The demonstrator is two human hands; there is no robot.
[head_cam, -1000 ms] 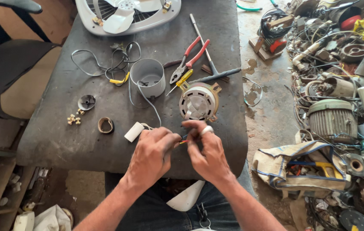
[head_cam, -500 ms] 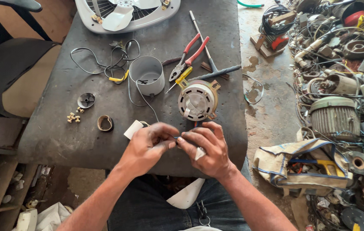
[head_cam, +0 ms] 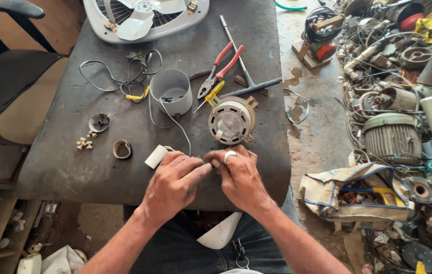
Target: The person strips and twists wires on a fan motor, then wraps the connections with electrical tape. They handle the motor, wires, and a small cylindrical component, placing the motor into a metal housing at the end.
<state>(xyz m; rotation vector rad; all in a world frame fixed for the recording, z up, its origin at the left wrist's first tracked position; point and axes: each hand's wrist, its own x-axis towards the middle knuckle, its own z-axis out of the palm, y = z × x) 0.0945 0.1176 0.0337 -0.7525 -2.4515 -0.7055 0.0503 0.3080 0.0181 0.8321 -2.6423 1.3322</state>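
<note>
At the near edge of the dark worktop (head_cam: 74,167), both hands meet, fingertips touching. Left hand (head_cam: 173,182): grip pressed together, thumb & fingers pinched on smth small at the meeting point; too hidden to tell what, prob. the end of the grey wire (head_cam: 178,127) that runs down from the grey cup-shaped housing (head_cam: 171,91). Right hand (head_cam: 239,175): fingers curled in, also pinching at the same spot, ring on one finger. White capacitor (head_cam: 156,156) lies just beside left hand's knuckles. Fan motor (head_cam: 231,121) sits just above the right hand, not touched. Further back: red-handled pliers (head_cam: 221,68), yellow screwdriver (head_cam: 211,94), white fan frame (head_cam: 145,15). Left of the hands: tape roll (head_cam: 122,148), small screws (head_cam: 84,144).
</note>
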